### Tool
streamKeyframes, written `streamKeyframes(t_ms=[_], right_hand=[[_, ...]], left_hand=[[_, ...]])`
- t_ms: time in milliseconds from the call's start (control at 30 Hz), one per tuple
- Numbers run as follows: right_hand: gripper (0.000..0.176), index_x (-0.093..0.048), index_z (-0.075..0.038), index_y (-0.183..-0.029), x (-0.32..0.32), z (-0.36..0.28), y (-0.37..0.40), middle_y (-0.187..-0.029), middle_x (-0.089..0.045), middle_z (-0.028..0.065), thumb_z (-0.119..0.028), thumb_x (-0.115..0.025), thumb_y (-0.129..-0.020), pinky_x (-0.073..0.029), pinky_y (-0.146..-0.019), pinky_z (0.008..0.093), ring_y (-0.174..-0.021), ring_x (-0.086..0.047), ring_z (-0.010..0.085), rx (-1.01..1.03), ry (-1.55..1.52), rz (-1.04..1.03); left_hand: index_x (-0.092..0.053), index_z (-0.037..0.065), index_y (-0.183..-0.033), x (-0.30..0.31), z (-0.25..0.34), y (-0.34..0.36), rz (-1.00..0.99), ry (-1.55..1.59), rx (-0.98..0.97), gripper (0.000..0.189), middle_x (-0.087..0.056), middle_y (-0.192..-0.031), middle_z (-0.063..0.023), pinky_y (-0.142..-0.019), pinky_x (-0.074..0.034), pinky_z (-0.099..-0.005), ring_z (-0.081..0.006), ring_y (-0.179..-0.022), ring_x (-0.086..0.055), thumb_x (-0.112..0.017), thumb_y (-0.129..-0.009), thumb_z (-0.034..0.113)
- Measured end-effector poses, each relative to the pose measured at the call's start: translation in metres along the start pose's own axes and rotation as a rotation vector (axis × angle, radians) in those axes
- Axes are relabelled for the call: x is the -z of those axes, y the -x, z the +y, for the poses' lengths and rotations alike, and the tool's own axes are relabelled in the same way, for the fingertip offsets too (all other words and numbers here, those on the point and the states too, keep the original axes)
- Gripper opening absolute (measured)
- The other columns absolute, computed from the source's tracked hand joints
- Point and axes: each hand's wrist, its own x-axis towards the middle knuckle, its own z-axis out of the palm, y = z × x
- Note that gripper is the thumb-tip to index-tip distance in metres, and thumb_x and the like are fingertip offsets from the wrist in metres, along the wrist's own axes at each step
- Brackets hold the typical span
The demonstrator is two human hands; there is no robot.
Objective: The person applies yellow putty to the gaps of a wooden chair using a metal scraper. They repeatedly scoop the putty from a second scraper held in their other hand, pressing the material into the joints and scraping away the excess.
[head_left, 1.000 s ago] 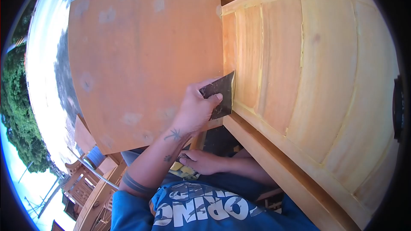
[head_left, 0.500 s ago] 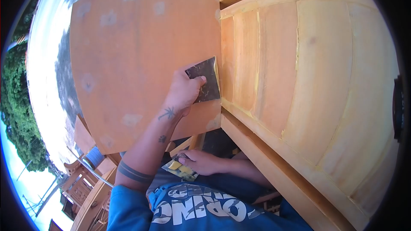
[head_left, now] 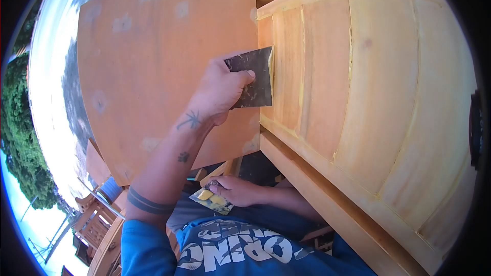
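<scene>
My left hand is closed on a dark, square, flat scraper, thumb pressed on its face. Yellow filler lines the scraper's right edge, which lies by the inner corner where the orange-brown wooden panel meets the slatted wooden panel. Lower down, near my lap, my right hand grips a second scraper carrying a lump of yellow filler. Its handle is mostly hidden by the fingers.
Pale filler patches dot the orange-brown panel. A wooden rail runs along the slatted panel's lower side. Carved wooden furniture and a blue-and-white roll-like object stand at lower left. Trees show beyond.
My left hand has moved the scraper up and slightly right, across the corner to the slatted panel's edge. My right hand stays nearly in place with its scraper. The view has shifted slightly.
</scene>
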Motion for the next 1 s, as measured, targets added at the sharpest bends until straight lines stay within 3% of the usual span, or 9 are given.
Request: streamKeyframes(t_ms=[133, 233, 333, 433, 500, 533, 633, 800, 1000], right_hand=[[0.04, -0.048, 0.001, -0.119, 0.003, -0.001, -0.002, -0.108, -0.056, 0.0251, -0.031, -0.036, -0.1, -0.041, -0.088, 0.0416, -0.104, -0.054, 0.0364, -0.047, -0.043, -0.05], [0.039, -0.049, 0.0, -0.119, 0.001, -0.001, 0.001, -0.106, -0.056, 0.0246, -0.031, -0.035, -0.1, -0.041, -0.088, 0.0413, -0.102, -0.055, 0.0364, -0.018, -0.01, 0.009], [0.039, -0.05, 0.0, -0.119, -0.005, 0.007, -0.001, -0.104, -0.058, 0.0234, -0.031, -0.035, -0.1, -0.042, -0.087, 0.041, -0.1, -0.056, 0.0361, 0.006, -0.036, 0.056], [0.038, -0.05, 0.0, -0.119, -0.004, 0.007, -0.003, -0.103, -0.058, 0.0227, -0.03, -0.036, -0.099, -0.043, -0.086, 0.041, -0.099, -0.057, 0.0359, 0.008, -0.019, 0.037], [0.037, -0.05, -0.001, -0.12, -0.004, 0.009, -0.003, -0.103, -0.059, 0.0228, -0.029, -0.036, -0.099, -0.043, -0.086, 0.0413, -0.099, -0.057, 0.0358, 0.023, 0.001, 0.025], [0.037, -0.05, -0.001, -0.119, -0.004, 0.01, -0.003, -0.103, -0.059, 0.0229, -0.028, -0.036, -0.099, -0.043, -0.086, 0.0414, -0.098, -0.057, 0.0359, 0.02, -0.021, 0.028], [0.034, -0.05, 0.0, -0.117, -0.005, 0.013, -0.006, -0.103, -0.059, 0.0231, -0.026, -0.037, -0.099, -0.043, -0.086, 0.0417, -0.098, -0.058, 0.036, 0.017, -0.064, 0.03], [0.032, -0.05, 0.002, -0.114, -0.016, 0.023, -0.008, -0.1, -0.059, 0.0232, -0.024, -0.039, -0.098, -0.043, -0.084, 0.0408, -0.096, -0.057, 0.0371, 0.07, -0.085, 0.017], [0.03, -0.049, 0.003, -0.1, -0.015, 0.021, -0.005, -0.088, -0.059, 0.025, -0.025, -0.04, -0.098, -0.043, -0.077, 0.0457, -0.087, -0.058, 0.0401, 0.056, -0.117, 0.027]], left_hand=[[-0.059, -0.006, -0.107, 0.011, -0.004, -0.026, 0.173, -0.158, -0.059, 0.026, -0.065, -0.087, -0.0102, -0.064, -0.053, -0.031, -0.0159, -0.072, -0.063, -0.054, -0.081, -0.001], [-0.06, -0.006, -0.106, -0.005, -0.002, -0.032, 0.102, -0.35, -0.096, 0.026, -0.064, -0.086, -0.0103, -0.062, -0.053, -0.0315, -0.0165, -0.07, -0.063, -0.054, -0.081, -0.002], [-0.061, -0.006, -0.109, 0.009, 0.019, -0.019, 0.033, -0.053, -0.029, 0.031, -0.063, -0.085, -0.0085, -0.063, -0.048, -0.0294, -0.0151, -0.07, -0.057, -0.053, -0.079, -0.004], [-0.061, -0.006, -0.108, 0.014, 0.001, -0.039, 0.178, -0.148, -0.065, 0.029, -0.063, -0.084, -0.0075, -0.063, -0.048, -0.0293, -0.0142, -0.069, -0.056, -0.053, -0.081, -0.003], [-0.061, -0.006, -0.109, -0.001, -0.008, -0.033, 0.061, -0.298, -0.113, 0.028, -0.063, -0.086, -0.0069, -0.063, -0.049, -0.0298, -0.0139, -0.071, -0.058, -0.053, -0.083, -0.002], [-0.059, -0.007, -0.111, -0.001, -0.002, -0.021, 0.027, -0.222, -0.093, 0.028, -0.064, -0.091, -0.0071, -0.073, -0.052, -0.0279, -0.0137, -0.08, -0.062, -0.055, -0.084, -0.001], [-0.058, -0.007, -0.114, 0.011, -0.006, 0.021, -0.013, 0.035, -0.011, 0.031, -0.065, -0.094, -0.0072, -0.075, -0.05, -0.0274, -0.0118, -0.082, -0.06, -0.055, -0.083, -0.003], [-0.057, -0.006, -0.118, 0.012, -0.088, 0.045, 0.163, -0.156, -0.038, 0.035, -0.065, -0.1, -0.0079, -0.08, -0.048, -0.0267, -0.0114, -0.087, -0.059, -0.053, -0.083, -0.007], [-0.057, -0.006, -0.118, 0.002, -0.098, 0.035, 0.176, -0.111, -0.037, 0.035, -0.065, -0.1, -0.0085, -0.081, -0.048, -0.0271, -0.0126, -0.089, -0.06, -0.052, -0.083, -0.008]])
